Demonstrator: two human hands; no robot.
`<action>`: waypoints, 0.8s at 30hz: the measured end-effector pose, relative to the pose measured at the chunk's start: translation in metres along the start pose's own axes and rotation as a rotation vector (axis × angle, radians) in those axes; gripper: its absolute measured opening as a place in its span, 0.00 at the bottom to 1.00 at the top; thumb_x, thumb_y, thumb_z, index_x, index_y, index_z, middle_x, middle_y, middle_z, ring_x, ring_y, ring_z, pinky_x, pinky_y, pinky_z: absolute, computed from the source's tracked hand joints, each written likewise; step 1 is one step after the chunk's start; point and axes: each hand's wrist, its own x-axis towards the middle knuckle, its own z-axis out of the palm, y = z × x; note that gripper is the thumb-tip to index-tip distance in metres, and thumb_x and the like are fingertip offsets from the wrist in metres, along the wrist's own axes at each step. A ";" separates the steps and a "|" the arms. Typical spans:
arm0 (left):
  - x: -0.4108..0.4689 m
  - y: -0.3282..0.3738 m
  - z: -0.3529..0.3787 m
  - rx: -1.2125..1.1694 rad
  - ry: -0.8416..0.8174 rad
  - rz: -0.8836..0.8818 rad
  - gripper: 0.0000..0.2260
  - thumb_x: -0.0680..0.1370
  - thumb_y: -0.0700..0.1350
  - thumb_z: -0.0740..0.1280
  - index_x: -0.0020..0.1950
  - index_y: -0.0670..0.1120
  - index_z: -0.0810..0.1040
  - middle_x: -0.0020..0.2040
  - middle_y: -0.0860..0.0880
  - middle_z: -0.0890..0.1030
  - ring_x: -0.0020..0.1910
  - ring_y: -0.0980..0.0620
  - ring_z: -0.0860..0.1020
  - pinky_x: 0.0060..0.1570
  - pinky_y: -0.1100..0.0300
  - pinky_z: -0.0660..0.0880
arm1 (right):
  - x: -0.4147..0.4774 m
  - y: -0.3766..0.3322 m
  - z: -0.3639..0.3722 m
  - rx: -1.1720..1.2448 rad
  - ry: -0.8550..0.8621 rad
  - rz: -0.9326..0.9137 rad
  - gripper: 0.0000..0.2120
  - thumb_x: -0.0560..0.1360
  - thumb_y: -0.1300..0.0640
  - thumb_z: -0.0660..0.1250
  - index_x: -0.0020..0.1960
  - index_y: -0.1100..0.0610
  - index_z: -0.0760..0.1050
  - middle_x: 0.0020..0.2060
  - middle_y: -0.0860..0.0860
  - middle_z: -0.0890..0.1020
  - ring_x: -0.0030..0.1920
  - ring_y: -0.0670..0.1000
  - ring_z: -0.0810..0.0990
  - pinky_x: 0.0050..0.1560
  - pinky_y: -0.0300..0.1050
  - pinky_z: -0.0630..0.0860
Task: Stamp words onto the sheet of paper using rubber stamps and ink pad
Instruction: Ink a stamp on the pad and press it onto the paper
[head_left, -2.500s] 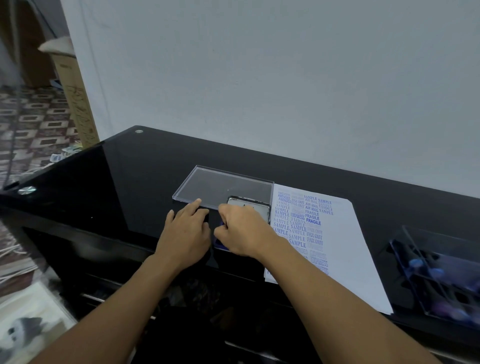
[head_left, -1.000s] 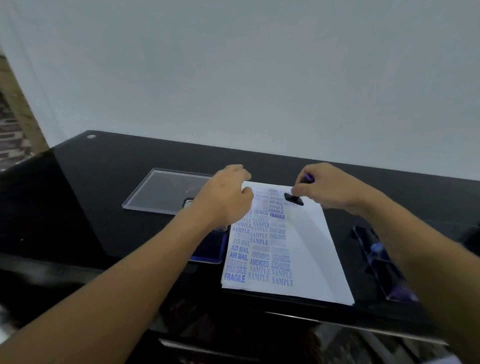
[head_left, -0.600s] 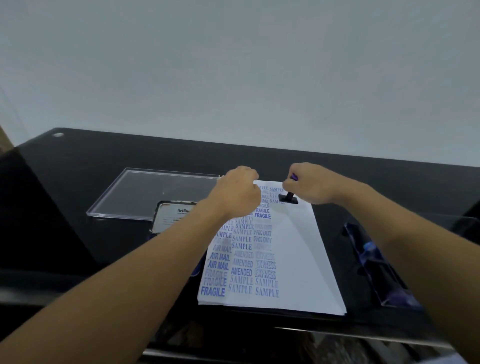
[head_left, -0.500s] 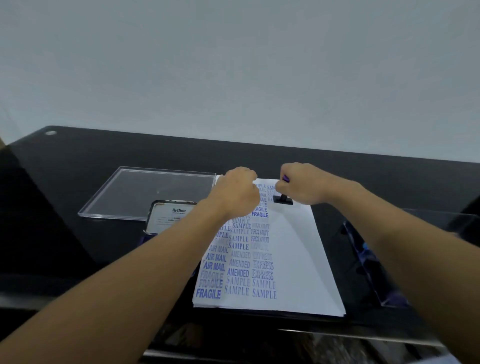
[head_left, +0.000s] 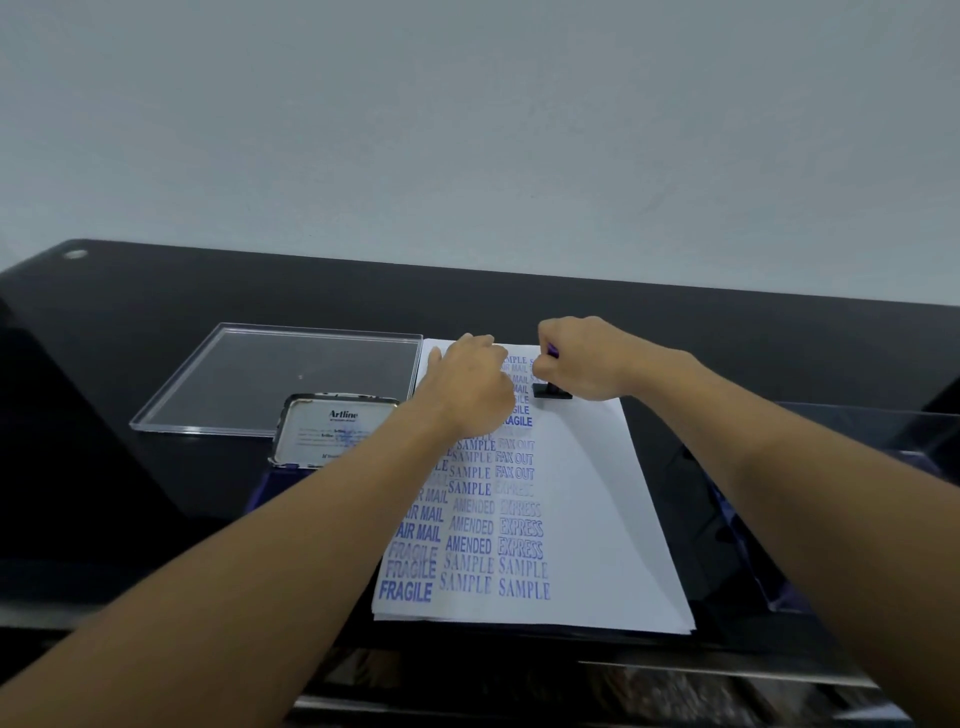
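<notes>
- One sheet of paper (head_left: 597, 519) lies nearest you on the table (head_left: 156, 312), with three columns of blue words.
- One open ink pad (head_left: 332, 434) sits just left of it.
- Your left hand (head_left: 467, 384) rests on the sheet, fingers curled, holding nothing.
- Your right hand (head_left: 576, 358) clenches one rubber stamp (head_left: 552, 393), its base down on the sheet's far end.

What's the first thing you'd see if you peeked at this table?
The white sheet of paper in the middle, covered in blue words like FRAGILE and SAMPLE. At its far end the right hand holds a black stamp down on it, with the left hand resting on the sheet beside it.
</notes>
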 end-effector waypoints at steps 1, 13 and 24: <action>0.000 0.000 0.000 -0.003 -0.003 0.003 0.06 0.78 0.39 0.57 0.44 0.42 0.72 0.61 0.42 0.74 0.63 0.44 0.69 0.67 0.43 0.63 | 0.001 0.001 0.001 0.003 0.001 -0.001 0.10 0.80 0.54 0.60 0.40 0.53 0.65 0.40 0.51 0.75 0.36 0.50 0.71 0.34 0.44 0.65; 0.002 -0.002 0.008 0.050 -0.014 0.027 0.10 0.80 0.42 0.57 0.54 0.43 0.76 0.60 0.46 0.74 0.64 0.46 0.69 0.70 0.38 0.60 | 0.006 0.002 0.008 0.003 -0.003 0.001 0.10 0.80 0.53 0.61 0.41 0.53 0.66 0.38 0.51 0.74 0.35 0.50 0.71 0.34 0.44 0.65; -0.003 -0.006 0.021 0.086 0.035 0.047 0.20 0.83 0.45 0.52 0.74 0.44 0.67 0.78 0.46 0.63 0.77 0.48 0.58 0.76 0.40 0.49 | 0.001 -0.002 0.019 0.036 0.043 0.035 0.12 0.81 0.54 0.59 0.40 0.53 0.61 0.38 0.52 0.71 0.33 0.51 0.68 0.32 0.44 0.64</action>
